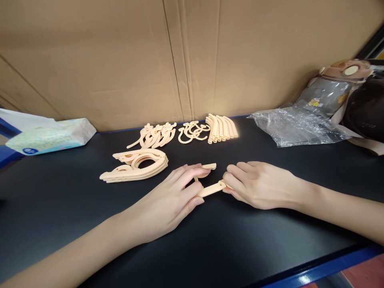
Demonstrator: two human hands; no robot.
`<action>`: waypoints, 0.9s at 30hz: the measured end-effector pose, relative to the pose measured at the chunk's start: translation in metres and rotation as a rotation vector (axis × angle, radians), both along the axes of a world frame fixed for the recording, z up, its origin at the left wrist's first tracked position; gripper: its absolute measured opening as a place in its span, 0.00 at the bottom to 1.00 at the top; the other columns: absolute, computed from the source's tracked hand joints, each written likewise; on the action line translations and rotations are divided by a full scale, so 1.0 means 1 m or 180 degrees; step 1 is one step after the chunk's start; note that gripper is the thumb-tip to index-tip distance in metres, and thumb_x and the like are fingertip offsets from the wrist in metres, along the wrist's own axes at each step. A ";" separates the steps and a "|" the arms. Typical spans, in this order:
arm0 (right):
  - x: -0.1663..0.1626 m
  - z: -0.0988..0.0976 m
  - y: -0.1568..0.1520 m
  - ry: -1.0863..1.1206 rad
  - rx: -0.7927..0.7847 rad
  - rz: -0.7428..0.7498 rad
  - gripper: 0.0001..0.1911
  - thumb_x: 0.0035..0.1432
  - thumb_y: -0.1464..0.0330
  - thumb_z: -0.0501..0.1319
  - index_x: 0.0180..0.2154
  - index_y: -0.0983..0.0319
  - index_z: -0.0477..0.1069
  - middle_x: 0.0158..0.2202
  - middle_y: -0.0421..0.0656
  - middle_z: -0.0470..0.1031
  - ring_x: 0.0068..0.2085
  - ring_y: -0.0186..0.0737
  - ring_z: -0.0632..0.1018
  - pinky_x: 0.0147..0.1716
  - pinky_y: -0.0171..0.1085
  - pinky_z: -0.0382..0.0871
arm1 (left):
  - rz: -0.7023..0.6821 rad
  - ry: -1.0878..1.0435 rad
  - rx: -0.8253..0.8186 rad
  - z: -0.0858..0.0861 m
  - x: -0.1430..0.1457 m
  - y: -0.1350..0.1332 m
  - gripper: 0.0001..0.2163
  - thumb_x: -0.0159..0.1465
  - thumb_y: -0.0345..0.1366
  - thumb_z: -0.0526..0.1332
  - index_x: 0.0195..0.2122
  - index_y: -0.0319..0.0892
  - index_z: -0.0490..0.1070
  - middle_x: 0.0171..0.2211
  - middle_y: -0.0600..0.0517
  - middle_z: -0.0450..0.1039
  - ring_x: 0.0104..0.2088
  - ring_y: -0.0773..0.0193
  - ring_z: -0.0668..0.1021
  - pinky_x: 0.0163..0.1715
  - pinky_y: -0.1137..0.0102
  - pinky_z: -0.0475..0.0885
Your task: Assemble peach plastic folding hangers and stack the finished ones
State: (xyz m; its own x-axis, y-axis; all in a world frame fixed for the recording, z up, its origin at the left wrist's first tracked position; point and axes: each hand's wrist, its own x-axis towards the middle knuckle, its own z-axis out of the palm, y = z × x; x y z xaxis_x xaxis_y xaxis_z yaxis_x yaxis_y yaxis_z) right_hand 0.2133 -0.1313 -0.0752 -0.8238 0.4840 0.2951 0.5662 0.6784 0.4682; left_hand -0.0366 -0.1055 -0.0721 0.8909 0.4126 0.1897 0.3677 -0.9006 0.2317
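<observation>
My left hand (171, 200) and my right hand (258, 184) meet over a black table (90, 224). Together they hold a pale orange plastic hanger piece (211, 189): the left fingers pinch one end, the right fingers grip the other. A second short arm of the piece (209, 166) sticks out above my left fingertips. Just left of my hands lies a stack of curved hanger bodies (136, 166). Behind them are a pile of arm parts (156, 136), a few hooks (192, 132) and a row of straight bars (222, 128).
A cardboard wall (192, 56) closes the back of the table. A tissue pack (49, 136) lies at the far left. Crumpled clear plastic (294, 126) and a grey bottle (327, 92) sit at the far right. A blue edge (324, 270) rims the table's front.
</observation>
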 end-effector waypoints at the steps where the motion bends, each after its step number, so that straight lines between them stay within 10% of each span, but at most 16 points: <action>1: 0.000 0.000 0.001 0.0025 0.0002 0.0033 0.15 0.69 0.67 0.46 0.30 0.61 0.63 0.24 0.39 0.65 0.23 0.37 0.64 0.23 0.38 0.49 | -0.0007 0.0000 0.0009 0.000 0.000 0.000 0.07 0.70 0.32 0.50 0.39 0.41 0.66 0.60 0.45 0.60 0.63 0.57 0.59 0.61 0.61 0.61; 16: 0.000 0.001 0.007 0.0443 -0.0002 0.0252 0.20 0.69 0.58 0.47 0.29 0.61 0.65 0.23 0.37 0.66 0.24 0.35 0.64 0.25 0.36 0.53 | -0.0117 0.0016 0.0041 0.001 -0.001 -0.001 0.06 0.70 0.32 0.49 0.39 0.41 0.65 0.58 0.44 0.61 0.62 0.57 0.60 0.64 0.58 0.56; 27: 0.001 0.006 0.002 0.1242 -0.1849 -0.0153 0.15 0.68 0.58 0.50 0.37 0.61 0.66 0.29 0.38 0.71 0.26 0.31 0.70 0.25 0.32 0.55 | -0.0030 -0.0041 0.0038 0.000 -0.001 -0.001 0.06 0.70 0.32 0.51 0.42 0.40 0.66 0.59 0.43 0.61 0.63 0.55 0.60 0.63 0.58 0.59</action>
State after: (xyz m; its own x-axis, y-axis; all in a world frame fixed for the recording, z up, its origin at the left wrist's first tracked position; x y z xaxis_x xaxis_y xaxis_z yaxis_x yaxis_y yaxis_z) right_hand 0.2139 -0.1296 -0.0690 -0.6841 0.6862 0.2473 0.6549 0.7271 -0.2060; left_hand -0.0376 -0.1063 -0.0719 0.8922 0.4018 0.2060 0.3563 -0.9067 0.2255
